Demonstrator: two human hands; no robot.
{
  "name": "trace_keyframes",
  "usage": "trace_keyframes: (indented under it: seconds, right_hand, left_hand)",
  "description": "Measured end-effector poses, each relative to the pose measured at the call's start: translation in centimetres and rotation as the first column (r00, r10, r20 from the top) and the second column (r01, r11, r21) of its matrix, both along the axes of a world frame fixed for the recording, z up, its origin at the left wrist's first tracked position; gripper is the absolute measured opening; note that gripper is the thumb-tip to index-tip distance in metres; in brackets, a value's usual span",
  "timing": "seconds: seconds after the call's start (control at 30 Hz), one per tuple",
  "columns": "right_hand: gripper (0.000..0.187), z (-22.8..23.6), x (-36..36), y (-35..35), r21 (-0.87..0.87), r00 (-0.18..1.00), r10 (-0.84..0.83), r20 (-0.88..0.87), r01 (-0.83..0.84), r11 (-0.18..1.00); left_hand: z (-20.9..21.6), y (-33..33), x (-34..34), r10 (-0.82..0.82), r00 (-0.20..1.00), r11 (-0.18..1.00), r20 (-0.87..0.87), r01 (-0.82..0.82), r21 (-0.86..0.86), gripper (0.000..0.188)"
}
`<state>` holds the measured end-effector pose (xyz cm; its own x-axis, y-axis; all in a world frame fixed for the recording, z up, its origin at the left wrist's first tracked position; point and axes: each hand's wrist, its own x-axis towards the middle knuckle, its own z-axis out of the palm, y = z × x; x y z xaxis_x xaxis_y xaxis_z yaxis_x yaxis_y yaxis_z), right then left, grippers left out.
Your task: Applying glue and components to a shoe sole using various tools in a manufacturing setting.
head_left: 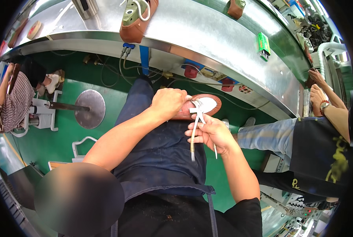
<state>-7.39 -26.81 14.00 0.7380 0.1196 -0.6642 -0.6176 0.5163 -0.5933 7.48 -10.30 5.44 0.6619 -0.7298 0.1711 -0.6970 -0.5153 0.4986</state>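
Note:
A brown shoe (208, 106) with a white inside lies on my lap, over a dark blue apron (160, 158). My left hand (169, 102) is closed over the shoe's near end and holds it. My right hand (212, 132) pinches two white laces (194, 136) that run from the shoe's eyelets and hang down past my fingers.
A curved steel conveyor table (208, 35) runs across the top, carrying a brown shoe on a green last (136, 17) and another (236, 8). A person in a checked shirt (10, 106) sits left; another person's arms (326, 106) work at the right. Green floor lies below.

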Motion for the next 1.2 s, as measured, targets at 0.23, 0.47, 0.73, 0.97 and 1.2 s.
trace_keyframes:
  seconds: [0.23, 0.47, 0.73, 0.97, 1.2]
  right_hand:
    - [0.023, -0.3, 0.4, 2.1, -0.616, 0.987, 0.158, -0.006, -0.128, 0.777]
    - [0.036, 0.8, -0.3, 0.1, -0.472, 0.974, 0.228, -0.007, -0.205, 0.858]
    - [0.035, 2.7, 2.9, 0.4, -0.329, 0.951, 0.24, -0.193, -0.293, 0.898]
    - [0.014, 0.7, -0.8, 3.2, -0.76, 0.94, 0.317, -0.126, -0.297, 0.578]
    - [0.013, 0.4, -0.7, 3.5, -0.775, 0.92, 0.38, -0.093, -0.307, 0.553]
  left_hand:
    - [0.8, 0.3, 0.0, 0.023, 0.996, 1.0, -0.085, -0.022, 0.02, 0.035]
    - [3.5, 3.0, -2.0, -0.077, 0.963, 0.99, -0.257, 0.104, 0.095, 0.095]
    - [3.6, 3.0, -3.2, 0.078, 0.967, 0.994, -0.241, -0.056, 0.096, 0.056]
    - [0.5, 1.7, -5.2, 0.018, 0.999, 0.999, 0.031, -0.016, -0.044, 0.034]
    - [-1.2, 2.8, -6.3, 0.005, 0.992, 1.0, 0.126, -0.002, -0.029, 0.054]
